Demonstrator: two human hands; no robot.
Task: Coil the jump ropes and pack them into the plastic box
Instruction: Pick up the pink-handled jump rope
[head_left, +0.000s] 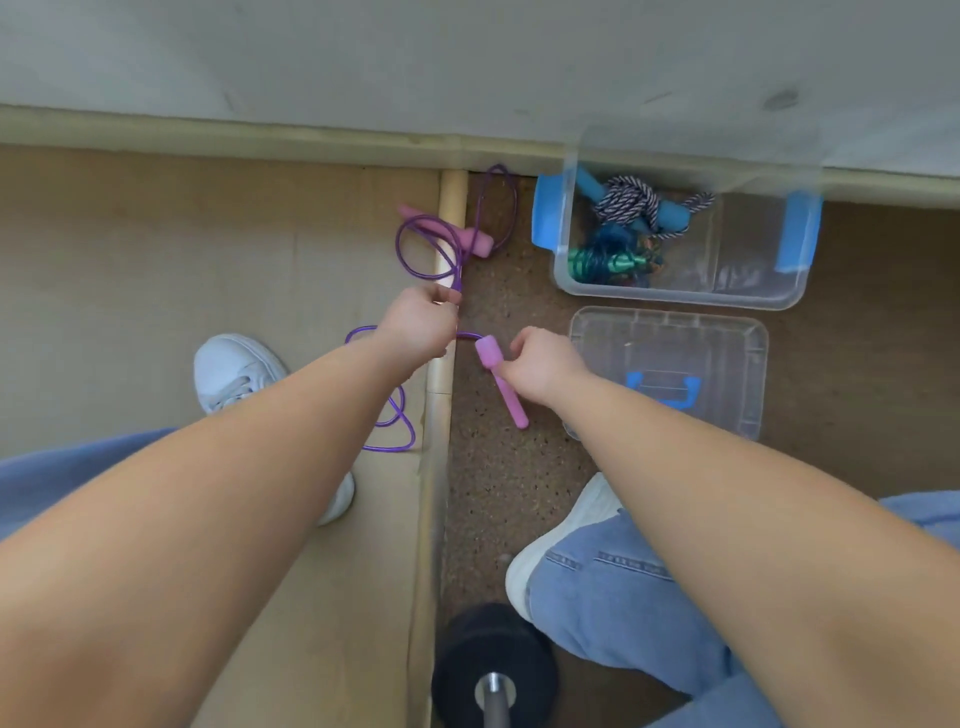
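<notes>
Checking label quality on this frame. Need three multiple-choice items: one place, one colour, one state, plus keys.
1. Where is the clear plastic lid with a blue handle relative to the clear plastic box with blue latches? A shut on it; B flat on the brown floor, nearer the person; C inside it.
2. What colour is the thin jump-rope cord outside the box? A purple; B yellow; C white.
3. What does the right hand hold? A nothing; B the lid; C a pink plastic rope handle.
Key: B, the lid lies on the floor and the box stands open; A, purple loops cross the floor; C, fingers curl round the handle.
</notes>
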